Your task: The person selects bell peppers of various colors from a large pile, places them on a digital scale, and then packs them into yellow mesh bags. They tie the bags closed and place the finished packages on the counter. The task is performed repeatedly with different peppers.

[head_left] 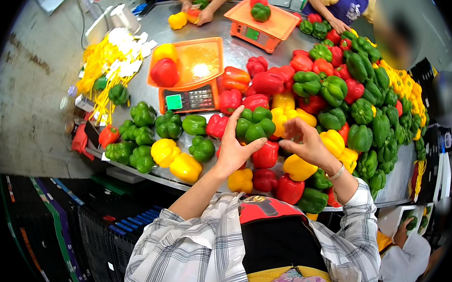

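Against my left hand (235, 149) rests a green bell pepper (254, 125), cupped between its fingers along the left side and the thumb below. My right hand (309, 145) is on the other side, fingers bent and apart, nothing visible between them and the thumb. Its fingertips are close to yellow bell peppers (285, 115). Beneath and around both hands lies a heap of peppers, among them a red bell pepper (266, 155) below the green one. An orange scale (188, 98) stands ahead of my left hand, its tray carrying a red pepper (164, 72) and a yellow one (165, 52).
Green peppers (142, 114) are grouped at the left edge of the metal table (151, 17). Behind them lie yellow straps with white tags (112, 57). Across the table are a second orange scale (260, 22) and two people's hands (205, 15). Black crates (100, 247) stand lower left.
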Demonstrator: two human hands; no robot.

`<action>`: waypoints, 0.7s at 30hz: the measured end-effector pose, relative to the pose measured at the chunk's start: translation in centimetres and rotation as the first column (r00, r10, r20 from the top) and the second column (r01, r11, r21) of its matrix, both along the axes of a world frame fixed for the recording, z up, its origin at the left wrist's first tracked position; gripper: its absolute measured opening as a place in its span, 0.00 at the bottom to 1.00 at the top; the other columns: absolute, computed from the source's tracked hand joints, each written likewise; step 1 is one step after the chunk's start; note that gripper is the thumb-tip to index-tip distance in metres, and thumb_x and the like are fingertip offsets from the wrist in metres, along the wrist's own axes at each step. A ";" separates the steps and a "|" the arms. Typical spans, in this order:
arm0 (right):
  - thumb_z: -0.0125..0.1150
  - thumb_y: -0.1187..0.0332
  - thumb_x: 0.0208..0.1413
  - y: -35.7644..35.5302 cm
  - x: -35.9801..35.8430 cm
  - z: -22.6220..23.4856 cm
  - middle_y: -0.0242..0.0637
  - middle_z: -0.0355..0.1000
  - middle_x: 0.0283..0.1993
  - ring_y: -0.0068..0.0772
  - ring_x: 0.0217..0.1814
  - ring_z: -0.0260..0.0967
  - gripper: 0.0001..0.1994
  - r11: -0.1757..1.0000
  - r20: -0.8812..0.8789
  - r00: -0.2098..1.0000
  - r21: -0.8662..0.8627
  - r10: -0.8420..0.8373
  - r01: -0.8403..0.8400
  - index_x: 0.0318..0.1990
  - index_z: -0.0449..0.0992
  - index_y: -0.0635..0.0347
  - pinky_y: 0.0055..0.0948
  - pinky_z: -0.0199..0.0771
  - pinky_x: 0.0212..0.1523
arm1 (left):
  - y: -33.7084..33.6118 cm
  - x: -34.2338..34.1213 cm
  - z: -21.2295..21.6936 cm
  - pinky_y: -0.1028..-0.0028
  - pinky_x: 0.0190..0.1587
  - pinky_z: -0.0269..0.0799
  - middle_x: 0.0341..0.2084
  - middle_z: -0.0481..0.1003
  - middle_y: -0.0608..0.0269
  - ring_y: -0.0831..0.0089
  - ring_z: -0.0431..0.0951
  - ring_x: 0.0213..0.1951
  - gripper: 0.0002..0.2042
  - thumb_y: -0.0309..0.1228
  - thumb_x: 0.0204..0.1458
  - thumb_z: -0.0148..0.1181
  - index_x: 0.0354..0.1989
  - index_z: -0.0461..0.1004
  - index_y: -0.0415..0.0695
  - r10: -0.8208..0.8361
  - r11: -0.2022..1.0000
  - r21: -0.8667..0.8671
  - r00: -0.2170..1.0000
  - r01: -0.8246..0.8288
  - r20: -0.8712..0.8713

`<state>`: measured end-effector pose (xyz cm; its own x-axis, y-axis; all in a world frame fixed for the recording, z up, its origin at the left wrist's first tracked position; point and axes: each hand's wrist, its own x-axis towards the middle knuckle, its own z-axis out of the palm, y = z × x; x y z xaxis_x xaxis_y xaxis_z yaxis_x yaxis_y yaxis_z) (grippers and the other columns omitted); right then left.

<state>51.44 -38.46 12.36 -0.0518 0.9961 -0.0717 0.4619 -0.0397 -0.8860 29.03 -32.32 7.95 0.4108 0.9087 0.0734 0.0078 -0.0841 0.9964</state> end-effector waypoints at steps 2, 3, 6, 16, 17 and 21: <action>0.72 0.73 0.43 1.5 -2.9 1.8 0.48 0.63 0.61 0.47 0.62 0.64 0.36 0.958 0.151 0.980 0.236 0.131 -0.165 0.62 0.64 0.59 0.40 0.69 0.59 | -0.2 -1.5 0.6 0.65 0.62 0.65 0.58 0.64 0.51 0.64 0.67 0.60 0.49 0.31 0.40 0.76 0.71 0.49 0.45 0.007 1.000 -0.021 1.000 -0.007 -0.005; 0.72 0.74 0.40 2.3 -4.3 1.8 0.50 0.59 0.64 0.51 0.65 0.60 0.40 0.931 0.235 0.954 0.266 0.188 -0.249 0.64 0.62 0.55 0.42 0.66 0.62 | -0.2 -2.2 0.7 0.65 0.62 0.65 0.58 0.64 0.50 0.64 0.67 0.60 0.50 0.32 0.40 0.77 0.71 0.49 0.45 0.011 0.999 -0.030 1.000 -0.011 -0.010; 0.74 0.73 0.34 4.4 -7.6 1.0 0.51 0.57 0.65 0.58 0.66 0.58 0.44 0.853 0.520 0.816 0.278 0.252 -0.441 0.66 0.62 0.49 0.47 0.64 0.63 | 0.2 -3.7 1.3 0.66 0.62 0.65 0.58 0.64 0.50 0.62 0.68 0.59 0.52 0.35 0.37 0.79 0.70 0.49 0.43 -0.020 0.998 0.062 0.999 0.022 -0.044; 0.80 0.62 0.32 21.6 -13.5 -3.3 0.47 0.67 0.53 0.50 0.57 0.65 0.45 0.888 0.297 0.946 0.459 -0.130 -0.022 0.63 0.65 0.56 0.41 0.65 0.61 | 10.1 -15.3 -2.0 0.75 0.48 0.72 0.48 0.75 0.60 0.73 0.74 0.48 0.22 0.26 0.51 0.68 0.55 0.70 0.39 0.299 0.953 -0.041 0.918 -0.299 0.262; 0.80 0.61 0.33 23.8 -13.9 -4.2 0.49 0.65 0.54 0.51 0.58 0.62 0.45 0.863 0.304 0.936 0.506 -0.177 -0.001 0.64 0.64 0.54 0.42 0.64 0.61 | 11.7 -17.0 -2.2 0.75 0.47 0.73 0.45 0.76 0.62 0.75 0.75 0.46 0.18 0.24 0.52 0.67 0.51 0.73 0.38 0.360 0.927 -0.002 0.888 -0.375 0.285; 0.80 0.61 0.35 29.7 -15.9 -7.5 0.50 0.60 0.61 0.54 0.64 0.58 0.47 0.857 0.383 0.879 0.512 -0.284 0.054 0.67 0.61 0.47 0.47 0.62 0.63 | 19.9 -27.6 -4.2 0.78 0.45 0.72 0.37 0.78 0.69 0.82 0.75 0.40 0.08 0.22 0.55 0.62 0.43 0.77 0.41 0.666 0.717 0.227 0.744 -0.659 0.057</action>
